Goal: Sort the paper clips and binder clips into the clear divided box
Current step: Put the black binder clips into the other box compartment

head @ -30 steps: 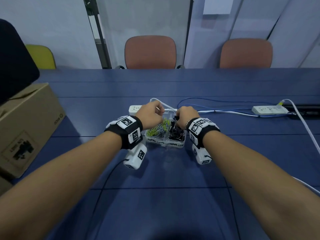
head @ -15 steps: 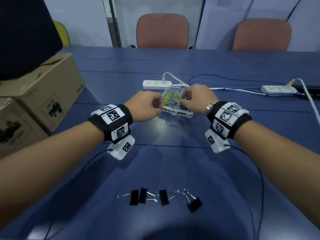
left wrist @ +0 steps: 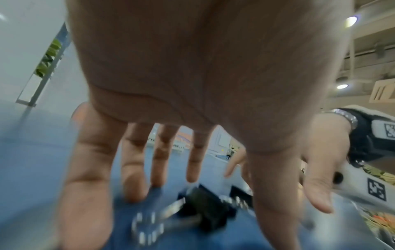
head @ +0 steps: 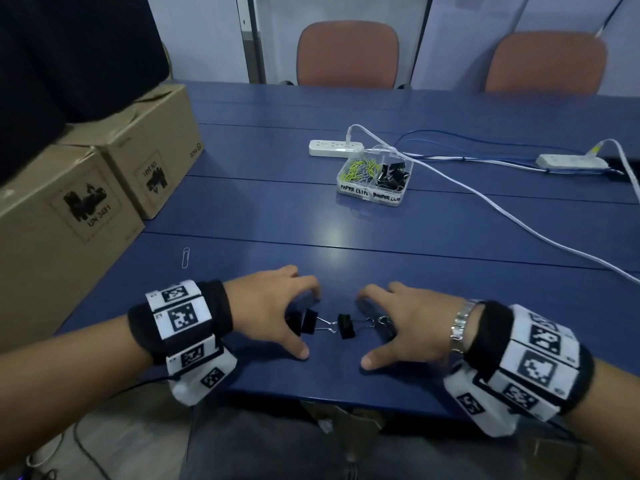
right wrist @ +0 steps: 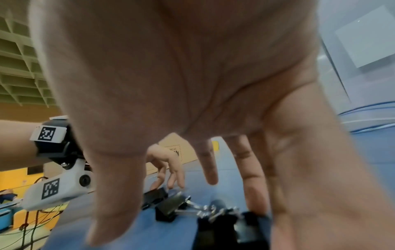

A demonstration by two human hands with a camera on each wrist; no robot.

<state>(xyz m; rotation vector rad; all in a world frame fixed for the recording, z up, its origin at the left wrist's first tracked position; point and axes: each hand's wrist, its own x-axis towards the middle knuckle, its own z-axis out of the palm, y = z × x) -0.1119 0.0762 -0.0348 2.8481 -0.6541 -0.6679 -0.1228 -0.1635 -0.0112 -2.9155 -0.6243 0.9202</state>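
Right at the near edge of the blue table (head: 450, 244), both hands are down over a little row of black binder clips (head: 346, 326). The left hand (head: 273, 308) has its fingers spread and arched, tips on or just above the table, cupped over the left end of the row where a couple of clips sit close together under the palm; the left wrist view shows the clips lying under the fingers with nothing pinched. The right hand (head: 407, 322) mirrors it over the right end, fingers splayed and loose, thumb out toward the middle, and the wire handles of a clip poke out from under it. One clip sits in the gap between the two hands, touched by neither as far as I can see. So both hands are open and not holding anything. A bit further out to the left, a lone silver paper clip (head: 185, 257) lies flat on the table, well apart from the hands and near the cardboard boxes (head: 86, 202). Further back, the clear divided box (head: 375, 197) holds coloured paper clips in its left compartment and black binder clips in the right one. Behind it are a white power strip (head: 334, 148) and two brown chairs (head: 346, 53).
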